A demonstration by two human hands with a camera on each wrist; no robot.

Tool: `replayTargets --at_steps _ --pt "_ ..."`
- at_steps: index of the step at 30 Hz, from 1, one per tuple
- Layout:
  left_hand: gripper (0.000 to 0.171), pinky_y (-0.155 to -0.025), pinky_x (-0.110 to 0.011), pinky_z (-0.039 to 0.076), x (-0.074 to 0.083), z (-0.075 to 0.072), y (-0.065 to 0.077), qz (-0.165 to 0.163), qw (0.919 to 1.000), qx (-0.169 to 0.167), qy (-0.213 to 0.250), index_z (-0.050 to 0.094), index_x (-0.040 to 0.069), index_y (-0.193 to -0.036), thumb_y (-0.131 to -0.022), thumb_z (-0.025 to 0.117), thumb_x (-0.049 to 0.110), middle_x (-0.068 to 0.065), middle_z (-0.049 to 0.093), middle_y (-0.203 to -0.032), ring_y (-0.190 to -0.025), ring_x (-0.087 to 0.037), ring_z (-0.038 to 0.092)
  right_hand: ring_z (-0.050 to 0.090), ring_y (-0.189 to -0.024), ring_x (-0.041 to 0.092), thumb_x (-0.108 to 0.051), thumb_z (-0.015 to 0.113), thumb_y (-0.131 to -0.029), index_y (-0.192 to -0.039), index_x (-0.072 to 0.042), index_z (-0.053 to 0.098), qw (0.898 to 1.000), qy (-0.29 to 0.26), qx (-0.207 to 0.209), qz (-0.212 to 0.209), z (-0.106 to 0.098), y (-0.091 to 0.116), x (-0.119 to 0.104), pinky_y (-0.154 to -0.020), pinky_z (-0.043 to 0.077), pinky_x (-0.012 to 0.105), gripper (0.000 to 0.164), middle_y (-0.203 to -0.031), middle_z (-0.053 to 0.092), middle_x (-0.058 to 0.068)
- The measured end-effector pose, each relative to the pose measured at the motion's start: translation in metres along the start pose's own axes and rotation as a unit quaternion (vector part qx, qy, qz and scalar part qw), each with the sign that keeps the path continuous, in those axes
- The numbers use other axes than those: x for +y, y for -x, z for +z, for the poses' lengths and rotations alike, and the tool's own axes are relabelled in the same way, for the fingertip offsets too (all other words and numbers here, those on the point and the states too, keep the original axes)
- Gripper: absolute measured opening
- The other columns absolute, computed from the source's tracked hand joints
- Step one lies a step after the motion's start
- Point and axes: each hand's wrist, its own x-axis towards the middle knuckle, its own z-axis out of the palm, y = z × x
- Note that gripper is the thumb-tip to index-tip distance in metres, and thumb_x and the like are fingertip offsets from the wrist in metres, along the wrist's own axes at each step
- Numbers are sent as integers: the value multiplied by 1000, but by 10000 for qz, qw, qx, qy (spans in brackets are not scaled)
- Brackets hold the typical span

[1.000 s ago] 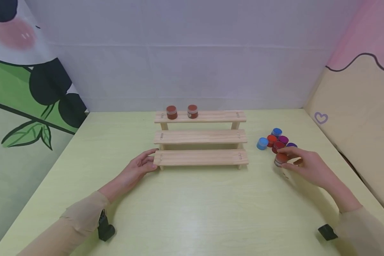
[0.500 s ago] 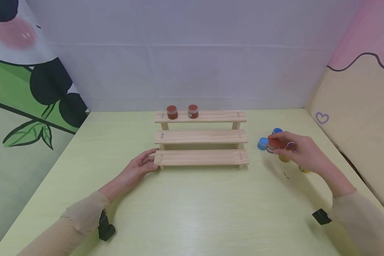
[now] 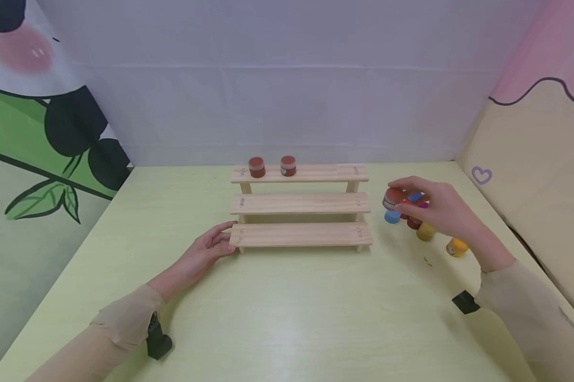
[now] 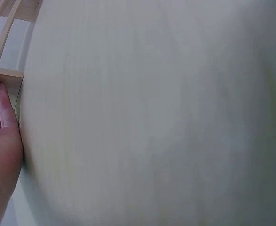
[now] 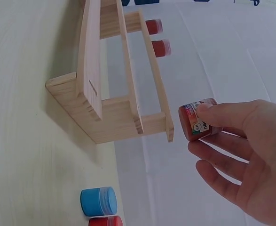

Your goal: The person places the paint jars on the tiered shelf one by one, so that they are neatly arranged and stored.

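Note:
A three-tier wooden shelf rack (image 3: 301, 233) stands on the table. At its left end, my left hand (image 3: 209, 248) holds the bottom shelf, thumb at the front edge and fingers behind. Between thumb and fingers, my right hand (image 3: 442, 209) pinches a red-brown paint jar (image 3: 393, 199), raised over the other jars to the rack's right. The right wrist view shows this jar's printed label (image 5: 196, 120), with the jar lying tilted in the fingers. On the top shelf, towards the left, stand two similar red-brown jars (image 3: 256, 167).
Beneath my right hand are several paint jars, partly hidden: a light blue jar (image 3: 392, 217), a dark red jar (image 3: 413, 223), a mustard jar (image 3: 426, 232) and a yellow jar (image 3: 457, 248). A pale cloth wall (image 3: 291, 111) rises behind the table.
My right hand has lifted the red-brown jar from beside the group and carried it up and left, uncovering the mustard and yellow jars. My left hand has stayed on the rack.

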Motion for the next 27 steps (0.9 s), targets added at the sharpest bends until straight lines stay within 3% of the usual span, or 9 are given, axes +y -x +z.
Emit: replayTargets --at_steps 3,7,10,13,20,27 --pt "67 -96 -16 46 0 0 0 -19 10000 -3 5 26 16 -156 -99 60 21 4 58 -127 -114 -4 60 66 -85 3 -22 73 -91 -129 -20 63 9995 -151 -83 282 1 -6 -3 -76 51 14 40 -108 72 -1" --pt "67 -96 -16 46 1 0 0 -17 10000 -11 26 26 16 -156 -99 60 21 4 58 -127 -113 -5 60 67 -78 9 -28 72 -91 -131 -27 63 9965 -529 -146 628 4 -15 -9 -65 53 22 40 -110 70 0" --pt "67 -96 -16 46 1 0 1 -13 10000 -13 25 26 16 -156 -99 60 21 4 58 -127 -113 -4 59 64 -86 4 -27 71 -92 -132 -27 63 9964 -657 -9 533 8 -23 -13 -67 52 19 41 -110 71 0" --pt "67 -96 -16 46 1 1 1 -21 10000 15 -11 26 16 -156 -99 60 21 4 58 -127 -113 -4 60 60 -98 -3 -25 71 -92 -133 -24 63 9972 -653 201 288 13 -31 -15 -80 48 10 42 -112 72 -1" --pt "67 -96 -16 46 0 1 0 -18 10000 53 -59 26 16 -156 -99 61 22 4 58 -127 -113 -3 60 58 -103 -5 -26 69 -94 -136 -32 60 9950 -933 338 143 24 -50 -17 -83 48 14 43 -118 71 -4" --pt "67 -96 -16 46 -1 0 -1 -2 10000 46 -43 26 16 -156 -99 61 22 4 59 -127 -113 -3 60 57 -107 -2 -30 69 -93 -136 -31 60 9917 -1213 415 114 38 -71 -19 -85 49 19 44 -121 69 -3"
